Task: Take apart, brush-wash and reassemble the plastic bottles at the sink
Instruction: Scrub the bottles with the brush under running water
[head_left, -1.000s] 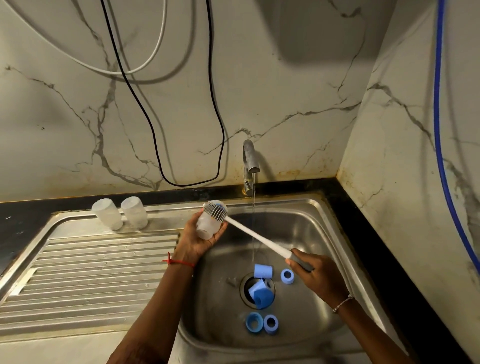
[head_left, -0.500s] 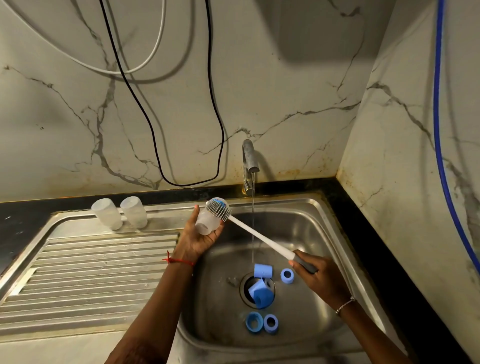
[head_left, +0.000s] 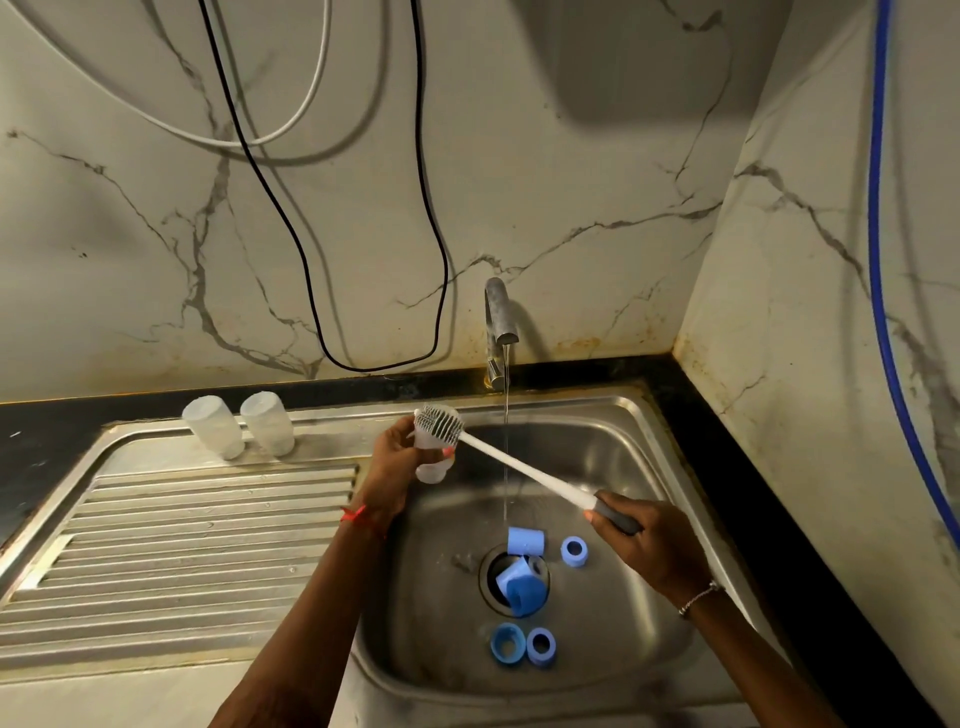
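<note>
My left hand (head_left: 396, 462) grips a clear plastic bottle body (head_left: 430, 466) over the left rim of the sink basin (head_left: 613, 467). My right hand (head_left: 641, 545) holds the grey grip of a long white bottle brush (head_left: 519, 470); its bristle head (head_left: 440, 425) lies against the top end of the bottle. Two more clear bottle bodies (head_left: 213, 426) (head_left: 267, 423) stand upside down at the back of the drainboard. Several blue caps and rings lie in the basin: a cap (head_left: 525, 541), a ring (head_left: 574, 551), a cap on the drain (head_left: 522, 587), and two rings (head_left: 508, 643) (head_left: 541, 647) at the front.
The tap (head_left: 497, 322) runs a thin stream of water into the basin, just right of the brush shaft. The ribbed steel drainboard (head_left: 182, 545) lies to the left. Black and white cables (head_left: 332, 291) hang down the marble wall, and a blue hose (head_left: 883, 260) runs down the right wall.
The bottle has turned in my left hand, its free end now pointing down. The brush head has shifted slightly up and left along the bottle's top. The parts in the basin lie as before.
</note>
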